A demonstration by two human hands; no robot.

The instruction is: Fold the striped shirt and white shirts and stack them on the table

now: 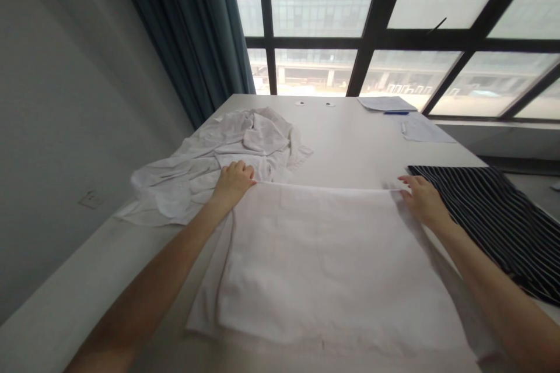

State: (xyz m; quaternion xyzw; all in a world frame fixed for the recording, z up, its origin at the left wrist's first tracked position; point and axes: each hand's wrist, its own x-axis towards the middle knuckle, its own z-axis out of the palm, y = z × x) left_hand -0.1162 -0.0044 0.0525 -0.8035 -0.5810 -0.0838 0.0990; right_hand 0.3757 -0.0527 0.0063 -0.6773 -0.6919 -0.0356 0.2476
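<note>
Left fingers (248,171), right fingers (408,180) pinching one folded white cloth (332,262); one crumpled heap (223,148), one striped cloth (485,215)

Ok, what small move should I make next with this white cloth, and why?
I'd probably ease your left hand slightly outward, with your right hand holding its end: on the left side of the white cloth, a lower layer sticks out past the upper one, so those edges look uneven.

2 white cloths (324,256), 1 striped cloth (485,210), 1 pen (396,113), 1 curtain (205,29).
</note>
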